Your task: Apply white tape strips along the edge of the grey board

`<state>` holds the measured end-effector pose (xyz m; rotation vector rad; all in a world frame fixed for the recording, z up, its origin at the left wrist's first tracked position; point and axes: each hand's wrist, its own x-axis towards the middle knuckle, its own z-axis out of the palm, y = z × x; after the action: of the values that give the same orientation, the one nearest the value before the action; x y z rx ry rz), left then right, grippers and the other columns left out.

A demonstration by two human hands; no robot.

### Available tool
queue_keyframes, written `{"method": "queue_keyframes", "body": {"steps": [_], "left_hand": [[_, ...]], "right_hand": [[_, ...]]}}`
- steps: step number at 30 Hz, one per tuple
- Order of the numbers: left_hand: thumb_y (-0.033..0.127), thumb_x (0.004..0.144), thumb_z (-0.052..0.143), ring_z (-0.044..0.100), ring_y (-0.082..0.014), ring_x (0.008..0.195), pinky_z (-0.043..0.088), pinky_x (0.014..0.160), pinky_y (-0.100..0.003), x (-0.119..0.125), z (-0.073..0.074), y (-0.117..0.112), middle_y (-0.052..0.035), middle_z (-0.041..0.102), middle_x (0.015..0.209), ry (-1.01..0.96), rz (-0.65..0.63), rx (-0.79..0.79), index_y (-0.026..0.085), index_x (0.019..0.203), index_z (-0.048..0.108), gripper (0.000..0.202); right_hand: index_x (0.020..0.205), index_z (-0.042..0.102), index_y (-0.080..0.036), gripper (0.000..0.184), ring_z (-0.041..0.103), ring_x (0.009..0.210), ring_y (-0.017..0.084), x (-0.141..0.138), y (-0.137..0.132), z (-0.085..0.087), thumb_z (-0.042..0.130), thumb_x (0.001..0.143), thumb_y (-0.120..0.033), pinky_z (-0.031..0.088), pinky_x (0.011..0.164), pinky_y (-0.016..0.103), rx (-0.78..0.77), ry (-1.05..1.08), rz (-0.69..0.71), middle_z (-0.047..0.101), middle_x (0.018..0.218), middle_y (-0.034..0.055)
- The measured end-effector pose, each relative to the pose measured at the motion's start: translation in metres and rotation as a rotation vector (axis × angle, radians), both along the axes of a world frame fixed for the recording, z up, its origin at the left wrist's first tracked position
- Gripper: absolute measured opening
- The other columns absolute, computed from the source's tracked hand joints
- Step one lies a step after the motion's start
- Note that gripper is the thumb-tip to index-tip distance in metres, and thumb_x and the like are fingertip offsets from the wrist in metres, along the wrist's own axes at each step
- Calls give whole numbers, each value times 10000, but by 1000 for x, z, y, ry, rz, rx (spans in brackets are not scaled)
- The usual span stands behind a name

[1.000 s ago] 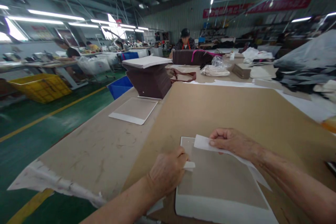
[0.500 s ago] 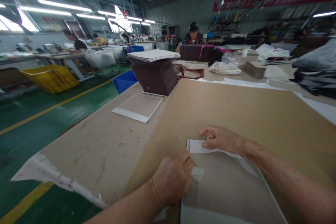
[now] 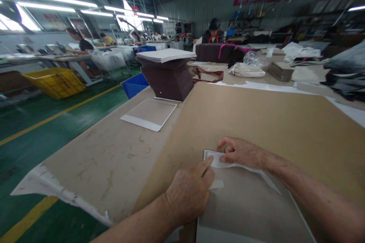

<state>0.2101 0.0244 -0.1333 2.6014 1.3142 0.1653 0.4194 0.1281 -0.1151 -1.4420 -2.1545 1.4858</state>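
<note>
A beige panel with a white border (image 3: 248, 205) lies on a kraft cardboard sheet (image 3: 256, 121), running out of the bottom of the view. Along its upper edge curls a white paper strip (image 3: 228, 162), and my right hand (image 3: 241, 152) grips this strip between fingers and thumb. My left hand (image 3: 189, 193) rests on the panel's left side, its index finger stretched toward the strip's corner. A small white paper tab (image 3: 216, 184) sticks out beside that hand, which hides the tab's other end.
A stack of dark brown boards topped with white sheets (image 3: 167, 76) and a second panel (image 3: 148, 113) stand on the beige table (image 3: 108, 148). Past the table's left edge are a blue crate (image 3: 134, 84) and a yellow crate (image 3: 55, 82). A co-worker (image 3: 213, 32) sits beyond.
My left index finger has straightened and reached toward the strip's corner. My right hand has slid left along the strip since the oldest frame, and the view has turned slightly.
</note>
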Motion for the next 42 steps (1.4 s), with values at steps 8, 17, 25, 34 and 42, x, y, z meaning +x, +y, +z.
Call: {"method": "queue_keyframes", "body": {"steps": [8,17,25,34,42], "left_hand": [[144,803,471,597,-304,1119,519,920,-467,1,2,1,-153,382,1489,18,23,-32,149,1138,510,337],[116,786,457,612,-333,1093,540,861,-508,4,6,2,-194,393,1471,72,8,-21,130,1116,516,335],[57,751,412,617,-295,1101,559,846,-483,3,0,4,-137,403,1478,106,25,35,175,1068,519,354],[52,768,392,624,-287,1092,563,837,-462,5,2,3,-144,389,1488,164,34,51,170,1056,535,342],[47,777,380,606,-278,1126,546,879,-462,4,0,6,-151,344,1512,186,28,15,165,1102,548,385]], "right_hand": [[986,535,-191,273,438,501,106,-1,-2,3,653,740,-187,296,478,240,48,-24,14,520,578,-67],[1058,531,-196,371,458,547,115,21,1,6,676,721,-253,324,509,245,-2,67,53,522,630,-70],[1019,567,-189,378,508,650,121,103,-11,12,706,716,-365,359,545,226,-88,104,-165,571,779,-13],[994,536,-209,339,489,599,126,111,-36,-22,657,722,-370,339,526,244,71,62,-417,553,722,-33],[998,528,-203,345,483,598,138,111,-46,-32,644,724,-379,355,549,264,200,-81,-490,511,680,-46]]}}
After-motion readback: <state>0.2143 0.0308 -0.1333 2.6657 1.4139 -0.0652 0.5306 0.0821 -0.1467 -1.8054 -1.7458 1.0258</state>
